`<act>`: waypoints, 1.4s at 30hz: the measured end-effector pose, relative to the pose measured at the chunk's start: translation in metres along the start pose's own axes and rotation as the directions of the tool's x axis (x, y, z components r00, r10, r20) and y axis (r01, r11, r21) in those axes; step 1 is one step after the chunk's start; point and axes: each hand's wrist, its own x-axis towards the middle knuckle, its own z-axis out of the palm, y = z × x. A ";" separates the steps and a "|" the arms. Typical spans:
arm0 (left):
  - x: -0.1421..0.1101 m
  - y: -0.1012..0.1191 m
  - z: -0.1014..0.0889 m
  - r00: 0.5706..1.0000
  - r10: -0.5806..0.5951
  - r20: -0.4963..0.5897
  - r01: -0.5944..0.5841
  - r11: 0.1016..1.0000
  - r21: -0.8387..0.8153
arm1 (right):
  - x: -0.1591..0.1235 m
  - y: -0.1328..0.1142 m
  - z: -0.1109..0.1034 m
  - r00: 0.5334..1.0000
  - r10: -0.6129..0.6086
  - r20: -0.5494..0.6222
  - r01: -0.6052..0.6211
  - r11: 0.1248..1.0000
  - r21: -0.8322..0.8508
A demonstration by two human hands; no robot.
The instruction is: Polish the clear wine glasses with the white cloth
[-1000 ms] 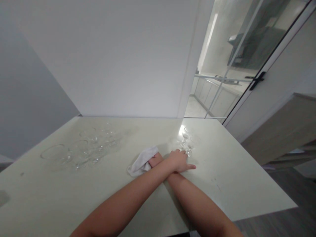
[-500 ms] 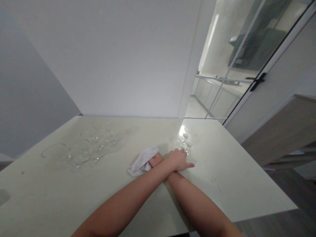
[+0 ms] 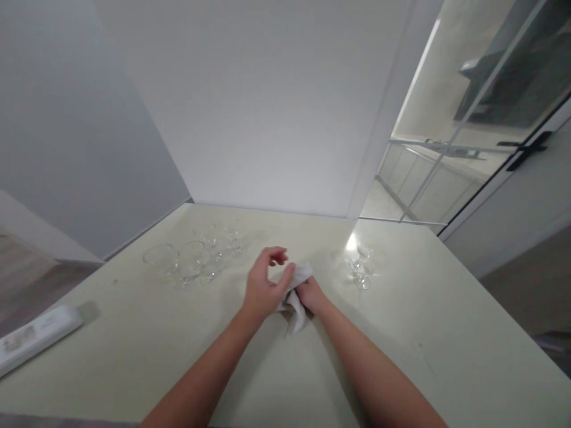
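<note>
My right hand (image 3: 309,295) is closed around a crumpled white cloth (image 3: 295,318) above the middle of the table. Just left of it, my left hand (image 3: 264,286) is open, thumb and curved fingers apart, with nothing visible in the grasp. Its thumb tip overlaps the edge of the cloth; whether they touch I cannot tell. To the right of my hands is clear stemmed glassware (image 3: 361,281), blurred, so I cannot tell how many pieces. Several clear glasses (image 3: 191,257) stand grouped on the left, their outlines faint.
The pale tabletop (image 3: 401,339) runs up to a white wall (image 3: 267,119) at the back. A white power strip (image 3: 38,336) lies at the left edge. Behind the right corner is a glazed door with a black handle (image 3: 530,150).
My arms have uncrossed: the left hand has come back leftward from the glassware on the right. The right hand still has the cloth, now bunched. The view has turned left, bringing in the power strip.
</note>
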 end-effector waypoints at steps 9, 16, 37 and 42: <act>0.009 -0.094 -0.011 0.732 -0.633 -0.254 0.504 0.753 -0.423 | 0.004 0.003 -0.012 0.977 0.208 0.041 -0.191 0.946 -0.260; 0.007 -0.109 -0.007 0.632 -0.753 -0.186 0.636 0.640 -0.430 | 0.004 0.005 -0.014 0.971 0.238 0.009 -0.226 0.933 -0.281; 0.016 -0.125 0.001 0.959 -0.226 -0.171 0.265 0.928 0.263 | 0.012 -0.014 -0.011 0.929 0.354 0.107 -0.367 0.845 0.388; 0.014 -0.111 -0.003 0.978 0.101 0.181 -0.182 0.838 0.515 | 0.010 -0.017 -0.015 0.924 0.374 0.083 -0.376 0.841 0.390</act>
